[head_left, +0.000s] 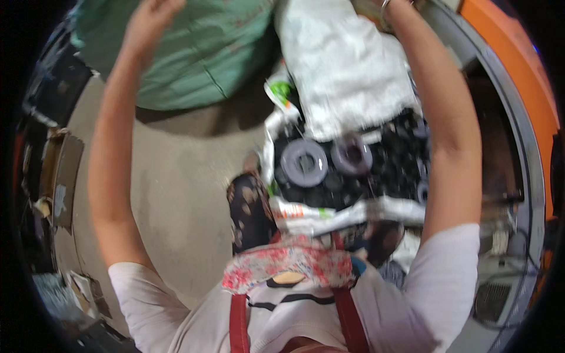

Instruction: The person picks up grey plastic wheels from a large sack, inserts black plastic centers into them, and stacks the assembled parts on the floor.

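Both my arms reach forward to the top edge of the head view. My left hand is blurred and partly cut off there, over the large green sack; its fingers cannot be read. My right hand is almost wholly past the edge, with a bracelet at the wrist. It is nearest to the far end of a white woven sack. Below that sack lies an open white bag full of small black pieces. Two greyish-purple rings rest on the pieces.
An orange machine edge curves along the right, with a grey frame and cables below it. On the left stand torn cardboard boxes and dark crates. Concrete floor shows between the boxes and the open bag.
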`<state>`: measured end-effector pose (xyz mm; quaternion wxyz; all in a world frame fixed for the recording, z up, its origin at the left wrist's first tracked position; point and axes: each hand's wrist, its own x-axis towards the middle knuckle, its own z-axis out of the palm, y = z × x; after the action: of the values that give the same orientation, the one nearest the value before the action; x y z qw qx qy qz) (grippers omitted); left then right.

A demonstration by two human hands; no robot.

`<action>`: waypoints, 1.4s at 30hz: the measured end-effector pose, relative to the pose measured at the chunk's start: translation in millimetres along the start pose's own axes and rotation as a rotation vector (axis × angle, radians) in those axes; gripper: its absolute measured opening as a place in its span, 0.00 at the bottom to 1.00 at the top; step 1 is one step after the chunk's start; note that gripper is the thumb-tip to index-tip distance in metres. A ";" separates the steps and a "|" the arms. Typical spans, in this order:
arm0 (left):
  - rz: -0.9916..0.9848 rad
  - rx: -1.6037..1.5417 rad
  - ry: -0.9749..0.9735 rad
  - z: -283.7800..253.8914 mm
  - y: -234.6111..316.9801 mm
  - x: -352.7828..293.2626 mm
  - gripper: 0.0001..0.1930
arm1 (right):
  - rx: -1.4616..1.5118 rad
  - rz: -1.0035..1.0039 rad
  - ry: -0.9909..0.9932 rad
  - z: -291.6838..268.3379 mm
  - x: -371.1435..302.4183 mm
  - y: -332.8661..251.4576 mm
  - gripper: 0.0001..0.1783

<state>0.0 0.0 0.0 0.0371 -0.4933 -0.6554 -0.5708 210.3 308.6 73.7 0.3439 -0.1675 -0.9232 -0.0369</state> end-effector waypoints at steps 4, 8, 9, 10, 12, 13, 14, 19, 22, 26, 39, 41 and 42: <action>-0.707 -0.054 -0.569 119.5 -100.8 -174.8 0.24 | 0.065 0.437 -0.656 124.5 -215.4 49.7 0.50; -0.699 -0.098 -0.736 244.9 -131.3 -243.4 0.43 | 0.123 0.780 -0.613 166.7 -370.3 91.3 0.48; -0.581 0.057 -0.832 249.2 -169.2 -244.6 0.45 | 0.209 0.899 -0.554 184.6 -378.8 69.7 0.46; -0.563 0.168 -0.866 261.6 -157.6 -222.2 0.39 | 0.245 1.016 -0.418 193.5 -393.9 73.3 0.45; -0.548 0.245 -1.053 272.3 -151.6 -240.0 0.29 | 0.563 1.060 -0.573 172.0 -412.8 44.5 0.41; -0.501 0.259 -1.169 309.3 -144.5 -241.1 0.32 | 0.625 0.875 -0.463 179.5 -465.1 93.4 0.40; -0.471 0.376 -1.037 329.6 -169.4 -269.9 0.34 | 0.344 0.897 -0.596 160.8 -461.7 78.8 0.47; -0.630 0.428 -1.197 319.7 -121.7 -215.0 0.26 | 0.154 1.247 -0.602 135.4 -441.1 101.9 0.31; -0.863 0.106 -0.966 307.2 -139.9 -255.4 0.19 | 0.334 1.292 -0.604 183.1 -496.9 114.5 0.22; -1.021 -0.692 -0.715 297.7 -111.5 -249.9 0.14 | 0.062 1.002 -0.430 100.6 -431.7 39.2 0.24; -0.398 -0.453 -0.850 201.3 41.2 -205.5 0.41 | 1.200 1.030 -0.047 11.4 -418.3 -28.3 0.09; 0.124 -0.124 -0.743 171.8 59.7 -180.5 0.44 | 1.036 0.912 -0.095 8.6 -436.0 -15.5 0.09; 0.122 -0.130 -0.764 151.9 73.0 -155.2 0.44 | 0.987 0.885 -0.134 8.1 -443.3 -12.2 0.09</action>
<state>207.7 15.3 -95.5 -0.2072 -0.7096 -0.5538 -0.3832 514.7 172.8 -218.9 0.3047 -0.3554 -0.6955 0.5451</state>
